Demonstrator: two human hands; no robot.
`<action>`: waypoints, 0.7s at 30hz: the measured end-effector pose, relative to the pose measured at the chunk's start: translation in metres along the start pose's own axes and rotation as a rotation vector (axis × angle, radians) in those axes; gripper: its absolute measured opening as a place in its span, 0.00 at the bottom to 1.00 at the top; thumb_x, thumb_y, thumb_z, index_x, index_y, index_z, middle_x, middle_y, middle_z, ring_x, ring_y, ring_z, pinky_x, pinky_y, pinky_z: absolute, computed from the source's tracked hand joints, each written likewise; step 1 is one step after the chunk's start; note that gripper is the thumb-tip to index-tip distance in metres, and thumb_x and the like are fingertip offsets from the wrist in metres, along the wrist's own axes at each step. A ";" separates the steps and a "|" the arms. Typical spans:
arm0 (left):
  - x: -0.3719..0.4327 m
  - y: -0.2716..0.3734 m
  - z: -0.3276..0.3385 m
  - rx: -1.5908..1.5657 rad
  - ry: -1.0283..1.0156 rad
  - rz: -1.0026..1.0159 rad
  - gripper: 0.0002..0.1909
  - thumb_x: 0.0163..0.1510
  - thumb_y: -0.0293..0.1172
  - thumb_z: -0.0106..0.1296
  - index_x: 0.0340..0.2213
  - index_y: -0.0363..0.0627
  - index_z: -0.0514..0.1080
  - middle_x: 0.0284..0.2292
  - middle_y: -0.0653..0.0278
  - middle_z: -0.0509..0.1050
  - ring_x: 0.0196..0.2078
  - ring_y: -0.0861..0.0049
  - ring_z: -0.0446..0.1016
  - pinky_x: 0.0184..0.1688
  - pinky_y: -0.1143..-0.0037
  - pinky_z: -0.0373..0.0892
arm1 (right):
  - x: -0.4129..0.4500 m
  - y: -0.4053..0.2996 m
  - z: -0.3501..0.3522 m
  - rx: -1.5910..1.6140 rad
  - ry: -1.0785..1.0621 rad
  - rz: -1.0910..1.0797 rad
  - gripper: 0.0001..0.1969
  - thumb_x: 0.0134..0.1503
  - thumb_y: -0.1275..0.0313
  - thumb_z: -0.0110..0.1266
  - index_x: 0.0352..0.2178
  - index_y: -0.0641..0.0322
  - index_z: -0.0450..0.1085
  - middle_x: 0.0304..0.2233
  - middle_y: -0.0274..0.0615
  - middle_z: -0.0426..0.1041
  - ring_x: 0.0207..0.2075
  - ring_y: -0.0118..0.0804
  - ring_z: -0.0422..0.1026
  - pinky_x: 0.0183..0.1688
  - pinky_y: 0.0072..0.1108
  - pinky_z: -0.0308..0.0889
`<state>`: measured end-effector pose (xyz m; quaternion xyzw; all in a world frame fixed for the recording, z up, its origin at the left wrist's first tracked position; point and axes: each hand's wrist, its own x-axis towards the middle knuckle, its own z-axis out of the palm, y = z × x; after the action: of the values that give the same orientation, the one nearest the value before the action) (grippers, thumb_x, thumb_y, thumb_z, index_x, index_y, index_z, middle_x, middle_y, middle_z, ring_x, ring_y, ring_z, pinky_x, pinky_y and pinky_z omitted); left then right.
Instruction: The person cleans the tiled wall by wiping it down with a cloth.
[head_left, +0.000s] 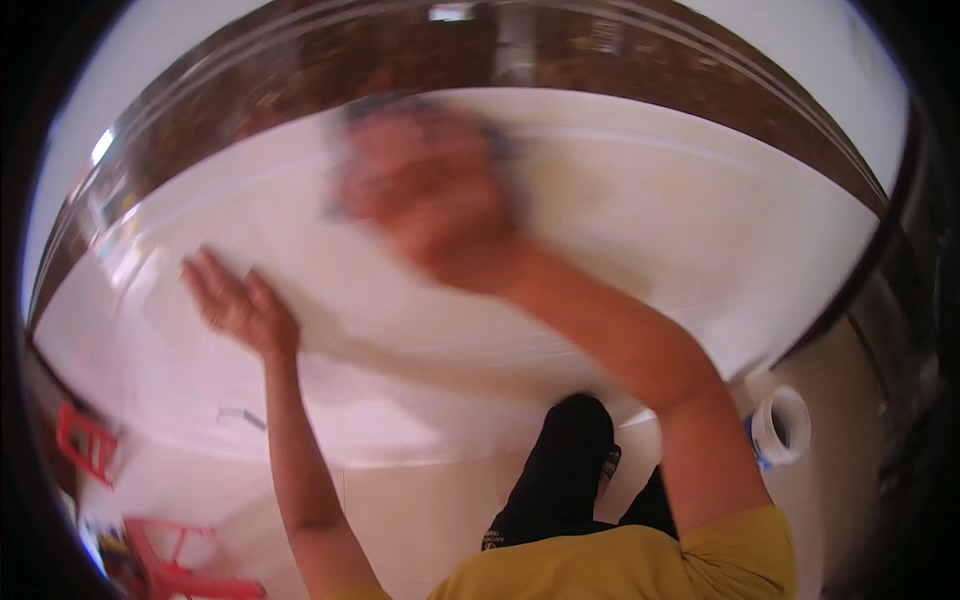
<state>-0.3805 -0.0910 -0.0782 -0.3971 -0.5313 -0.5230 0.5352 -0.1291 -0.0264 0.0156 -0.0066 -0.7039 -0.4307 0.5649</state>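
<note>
A broad, pale, glossy panel with a curved look fills the middle of the view, a dark brown glossy band along its far edge. Blurred by motion, my right hand lies over a dark greyish cloth near the panel's upper middle, pressing on it. The fingertips are too blurred to make out singly. My left hand is at the panel's left part, its fingers apart and nothing in it; whether it touches the surface I cannot tell.
A red plastic stool stands on the floor at the left, with another red plastic piece of furniture lower down. At the right, a white bucket stands on the tiled floor. My knee in black trousers is close to the panel's near edge.
</note>
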 end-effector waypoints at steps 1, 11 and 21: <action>0.001 0.002 0.004 -0.014 0.011 0.032 0.28 0.59 0.38 0.42 0.58 0.39 0.57 0.60 0.45 0.54 0.63 0.53 0.52 0.62 0.61 0.49 | 0.016 -0.014 0.024 -0.015 0.056 -0.015 0.18 0.47 0.67 0.50 0.35 0.72 0.71 0.44 0.60 0.67 0.47 0.62 0.66 0.52 0.48 0.59; 0.006 -0.008 0.000 0.092 0.069 0.082 0.27 0.63 0.47 0.36 0.58 0.48 0.59 0.58 0.51 0.58 0.60 0.56 0.58 0.58 0.63 0.58 | 0.078 -0.013 0.064 -0.086 0.007 -0.184 0.15 0.49 0.61 0.47 0.34 0.54 0.75 0.44 0.45 0.71 0.52 0.54 0.64 0.50 0.60 0.53; -0.001 -0.017 -0.035 0.261 -0.029 0.066 0.29 0.62 0.54 0.30 0.60 0.56 0.55 0.62 0.56 0.52 0.62 0.60 0.54 0.57 0.57 0.56 | -0.057 0.211 -0.145 -0.523 0.085 0.213 0.19 0.45 0.60 0.57 0.41 0.43 0.70 0.46 0.42 0.65 0.50 0.46 0.62 0.45 0.43 0.57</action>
<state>-0.3914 -0.1280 -0.0855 -0.3489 -0.5894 -0.4256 0.5914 0.1107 0.0440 0.0950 -0.2078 -0.5398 -0.5359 0.6150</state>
